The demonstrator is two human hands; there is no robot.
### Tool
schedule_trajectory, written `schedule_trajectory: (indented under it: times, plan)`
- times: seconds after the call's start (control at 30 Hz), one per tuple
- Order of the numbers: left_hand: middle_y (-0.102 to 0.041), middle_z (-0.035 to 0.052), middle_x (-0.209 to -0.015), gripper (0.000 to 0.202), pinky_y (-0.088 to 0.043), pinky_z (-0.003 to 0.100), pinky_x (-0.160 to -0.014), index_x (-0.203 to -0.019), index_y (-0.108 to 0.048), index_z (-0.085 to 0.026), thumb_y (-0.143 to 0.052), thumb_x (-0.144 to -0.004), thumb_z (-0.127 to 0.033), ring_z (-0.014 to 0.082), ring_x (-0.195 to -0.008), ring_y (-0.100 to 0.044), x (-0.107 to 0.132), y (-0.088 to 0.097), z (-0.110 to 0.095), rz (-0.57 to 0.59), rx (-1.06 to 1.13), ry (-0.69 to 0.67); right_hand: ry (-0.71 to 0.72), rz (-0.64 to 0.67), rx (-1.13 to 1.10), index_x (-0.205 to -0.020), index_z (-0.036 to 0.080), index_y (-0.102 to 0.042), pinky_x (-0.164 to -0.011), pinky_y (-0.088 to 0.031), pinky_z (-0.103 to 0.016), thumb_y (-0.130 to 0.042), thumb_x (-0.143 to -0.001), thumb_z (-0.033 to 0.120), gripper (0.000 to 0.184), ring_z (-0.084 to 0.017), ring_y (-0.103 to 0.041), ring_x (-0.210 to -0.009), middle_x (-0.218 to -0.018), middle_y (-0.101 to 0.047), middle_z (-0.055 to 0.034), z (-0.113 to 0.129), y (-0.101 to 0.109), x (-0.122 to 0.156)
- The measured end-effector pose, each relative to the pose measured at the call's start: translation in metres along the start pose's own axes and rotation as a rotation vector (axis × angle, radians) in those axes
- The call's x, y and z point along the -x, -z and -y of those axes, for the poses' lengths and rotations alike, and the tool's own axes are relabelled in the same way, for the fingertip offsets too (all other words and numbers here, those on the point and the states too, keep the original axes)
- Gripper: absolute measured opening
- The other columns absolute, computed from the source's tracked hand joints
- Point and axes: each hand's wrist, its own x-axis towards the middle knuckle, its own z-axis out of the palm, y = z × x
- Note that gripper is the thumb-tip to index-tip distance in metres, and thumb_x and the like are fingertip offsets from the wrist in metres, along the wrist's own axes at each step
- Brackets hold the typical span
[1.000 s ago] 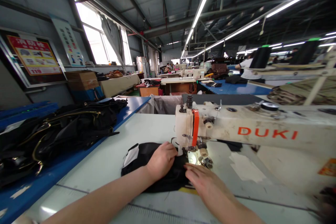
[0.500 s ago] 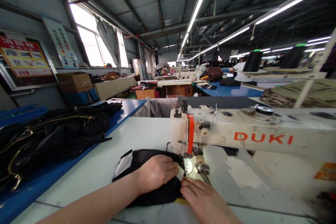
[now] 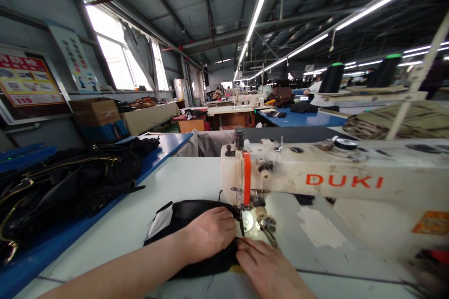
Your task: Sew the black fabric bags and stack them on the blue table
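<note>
Smooth, pale tabletop [image 3: 189, 175] carries soft black fabric [image 3: 194, 208] beneath my bent left fingers [image 3: 228, 225]; my right fingers [image 3: 247, 248], pressed together, touch its edge. Whether either pinches, I cannot tell.

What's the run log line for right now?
left hand: on black fabric | right hand: at fabric's right edge | sewing machine: just beyond both hands

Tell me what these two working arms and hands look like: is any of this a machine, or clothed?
They are human, with no cables or mechanical parts. The left hand and right hand are ungloved, with four fingers and a thumb apiece where visible. No ring, watch or marking shows. The left forearm is sleeveless up to the picture's edge.
</note>
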Motion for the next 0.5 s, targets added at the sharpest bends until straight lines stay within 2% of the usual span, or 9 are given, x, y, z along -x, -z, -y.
schedule_trajectory:
  times: [0.17,0.37,0.5]
  plan:
    - [-0.060,0.0041,-0.087,0.019,-0.045,0.031,-0.082,-0.082,-0.057,-0.014,-0.045,-0.096,-0.020,0.0176,-0.090,-0.052,-0.0001,0.0031,0.0001,-0.004,-0.019,0.006,-0.007,0.026,0.015,-0.096,0.013,-0.065,-0.087,-0.051,-0.029,-0.060,-0.073,0.007,0.024,-0.022,-0.065,-0.099,-0.101,-0.072,-0.0083,0.0008,-0.0003,0.0024]
    - [-0.056,0.0022,-0.075,0.022,-0.044,0.031,-0.069,-0.077,-0.055,-0.015,-0.045,-0.096,-0.019,0.0168,-0.074,-0.050,-0.0017,0.0010,0.0012,0.011,-0.001,-0.007,-0.030,0.084,-0.011,-0.098,0.013,-0.065,-0.091,-0.049,-0.030,-0.059,-0.076,0.010,0.022,-0.022,-0.063,-0.101,-0.102,-0.071,-0.0089,0.0022,0.0037,0.0001]
    - [-0.056,0.0019,-0.072,0.025,-0.043,0.031,-0.065,-0.074,-0.054,-0.015,-0.045,-0.096,-0.019,0.0169,-0.071,-0.050,-0.0036,-0.0004,0.0030,0.003,-0.003,-0.008,-0.057,0.148,-0.047,-0.102,0.013,-0.064,-0.094,-0.048,-0.032,-0.057,-0.078,0.010,0.025,-0.022,-0.061,-0.106,-0.108,-0.070,-0.0101,0.0028,0.0063,-0.0016]
